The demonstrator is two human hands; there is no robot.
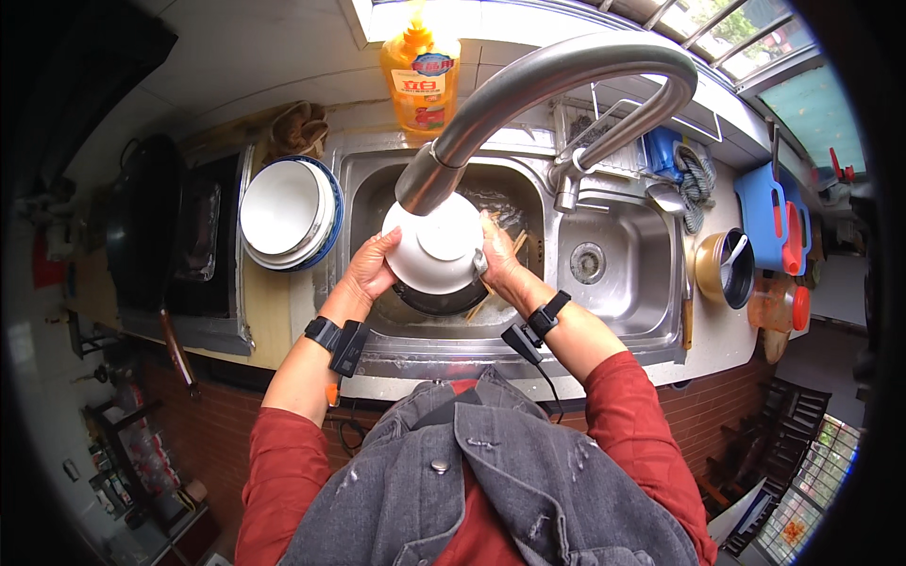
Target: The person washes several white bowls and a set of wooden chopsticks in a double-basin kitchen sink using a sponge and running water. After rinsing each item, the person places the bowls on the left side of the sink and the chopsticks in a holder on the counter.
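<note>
A white bowl [422, 269] is held bottom up over the left sink basin [363, 189], below the tap's spout [431, 179]. My left hand [372, 268] grips its left rim, with the thumb on the outside. On the opposite side my right hand [499, 257] is closed on the rim, and a small grey piece [480, 262], too small to name, shows at its fingers. Beneath the bowl, partly hidden, lie a dark round vessel [439, 303] and several wooden chopsticks [518, 243] in water.
Stacked white bowls and plates [279, 209] stand left of the sink. Behind it is a yellow soap bottle [421, 90]. The right basin [623, 292] has a drain. Farther right are a pot with a spoon [721, 267], a ladle [666, 199] and a red-lidded jar [776, 304].
</note>
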